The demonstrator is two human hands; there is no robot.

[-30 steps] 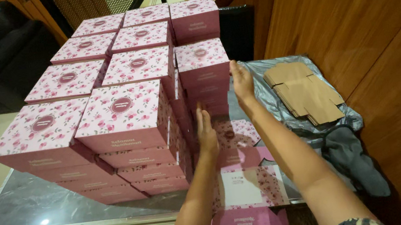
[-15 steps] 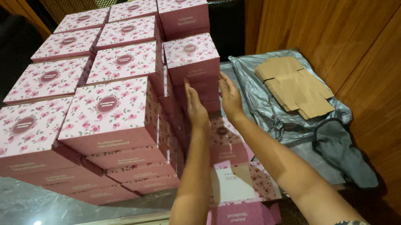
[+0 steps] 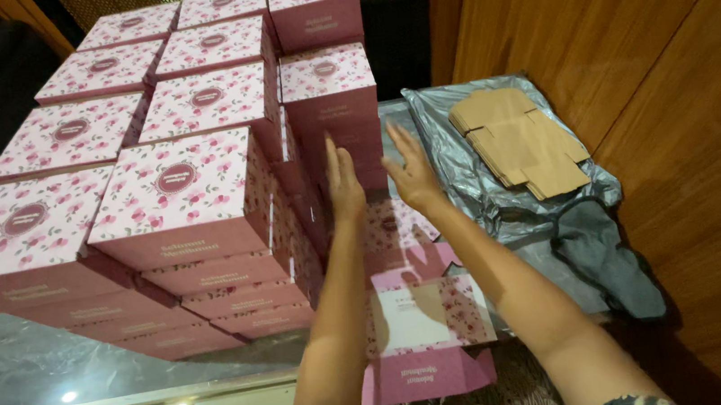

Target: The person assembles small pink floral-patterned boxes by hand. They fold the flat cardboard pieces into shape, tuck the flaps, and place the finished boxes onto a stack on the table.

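Note:
Both of my arms reach forward over a flat, unfolded pink floral box (image 3: 428, 317) lying on the table. My left hand (image 3: 345, 182) is held upright with straight fingers, against or just in front of a narrow stack of pink floral boxes (image 3: 330, 97). My right hand (image 3: 412, 174) hovers beside it with fingers spread, a little to the right of that stack. Neither hand holds anything. Whether the palms touch the stack is unclear.
Several tall stacks of closed pink floral boxes (image 3: 179, 196) fill the left of the grey table (image 3: 54, 373). Flat brown cardboard blanks (image 3: 516, 139) lie on a crumpled grey plastic bag (image 3: 506, 213) at the right. A wooden wall (image 3: 679, 58) stands close on the right.
My right hand came down from beside the top box to the level of my left hand. My left hand rose to the stack. The view shifted slightly left.

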